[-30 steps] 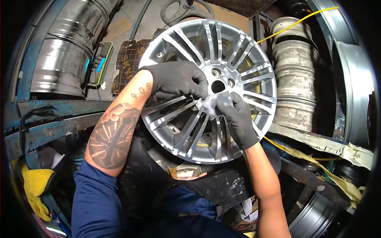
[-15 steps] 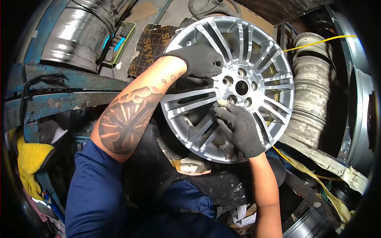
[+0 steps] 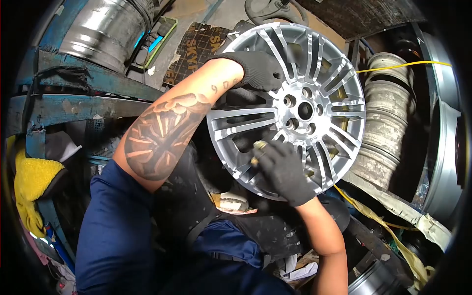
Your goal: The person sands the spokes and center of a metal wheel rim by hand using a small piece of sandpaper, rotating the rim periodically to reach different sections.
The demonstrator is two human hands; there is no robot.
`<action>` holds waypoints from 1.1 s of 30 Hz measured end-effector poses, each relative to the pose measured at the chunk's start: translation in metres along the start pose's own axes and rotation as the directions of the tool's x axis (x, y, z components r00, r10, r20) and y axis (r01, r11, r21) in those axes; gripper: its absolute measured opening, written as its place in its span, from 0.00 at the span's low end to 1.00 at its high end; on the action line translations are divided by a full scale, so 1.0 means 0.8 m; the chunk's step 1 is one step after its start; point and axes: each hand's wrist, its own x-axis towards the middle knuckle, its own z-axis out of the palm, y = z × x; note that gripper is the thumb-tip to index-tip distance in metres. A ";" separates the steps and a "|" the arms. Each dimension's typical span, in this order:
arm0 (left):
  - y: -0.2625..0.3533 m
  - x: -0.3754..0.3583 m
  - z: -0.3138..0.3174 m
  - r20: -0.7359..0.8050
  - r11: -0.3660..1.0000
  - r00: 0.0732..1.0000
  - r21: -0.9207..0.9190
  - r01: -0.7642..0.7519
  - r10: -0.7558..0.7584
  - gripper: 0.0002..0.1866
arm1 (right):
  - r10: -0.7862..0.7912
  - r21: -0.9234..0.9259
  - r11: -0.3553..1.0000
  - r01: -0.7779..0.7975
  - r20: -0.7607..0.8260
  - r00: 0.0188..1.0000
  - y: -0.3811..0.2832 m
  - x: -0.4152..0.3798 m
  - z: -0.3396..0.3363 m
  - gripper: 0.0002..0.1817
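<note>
A silver multi-spoke alloy wheel lies face up in front of me, its centre bore and several bolt holes showing. My left hand, in a dark grey glove, is closed over the spokes at the upper left, its fingers curled down and partly hidden. My gloved right hand is over the lower-left spokes, fingers bent and pressed together. Small pale yellowish bits of a piece show at its fingertips; I cannot tell its kind. My left forearm crosses the wheel's left edge.
Stacked bare wheels stand at the right, with a yellow cord above. A large metal barrel and blue frame bars are on the left. Printed board lies behind the wheel, near a steering wheel. A yellow cloth hangs lower left.
My right hand has moved left and down, from beside the bolt holes to the lower-left spokes, with the pale piece. My left hand keeps its place on the wheel. The view has shifted slightly.
</note>
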 end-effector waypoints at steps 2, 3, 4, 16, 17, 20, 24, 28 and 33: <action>-0.003 0.004 0.000 0.007 1.000 1.000 -0.009 0.000 0.000 0.24 | -0.150 -0.008 0.989 0.150 -0.014 0.989 -0.019 -0.005 0.023 0.23; -0.003 0.005 0.000 0.001 1.000 1.000 0.015 0.002 -0.002 0.23 | -0.144 0.013 0.989 0.145 -0.006 0.989 -0.027 -0.008 0.033 0.23; -0.002 0.007 -0.001 0.024 1.000 1.000 0.016 0.013 -0.014 0.23 | -0.058 0.033 0.998 0.059 -0.020 0.998 -0.023 -0.007 0.032 0.23; -0.006 0.010 0.003 0.041 0.997 0.999 0.071 0.008 -0.011 0.22 | 0.024 0.138 0.990 -0.023 -0.012 1.000 -0.016 0.004 0.016 0.17; -0.006 0.011 0.004 0.036 0.998 0.999 0.058 0.018 -0.020 0.22 | -0.029 0.137 0.990 0.033 -0.035 0.999 -0.024 0.002 0.027 0.18; -0.006 0.008 0.004 0.003 0.999 1.000 0.027 -0.017 0.017 0.22 | -0.035 0.130 0.991 0.034 0.006 0.999 -0.028 0.004 0.030 0.20; -0.018 0.013 0.008 0.044 0.985 0.994 0.136 -0.106 0.101 0.23 | 0.024 0.149 0.988 -0.033 0.063 0.998 -0.013 0.009 0.011 0.20; -0.023 0.014 0.010 0.012 0.986 0.995 0.132 -0.104 0.103 0.22 | 0.028 0.119 0.993 -0.022 -0.048 0.998 -0.026 0.003 0.029 0.19; -0.047 0.023 0.021 0.030 0.949 0.966 0.185 -0.256 0.255 0.22 | 0.258 0.044 0.966 -0.255 -0.111 0.960 0.030 0.005 -0.007 0.10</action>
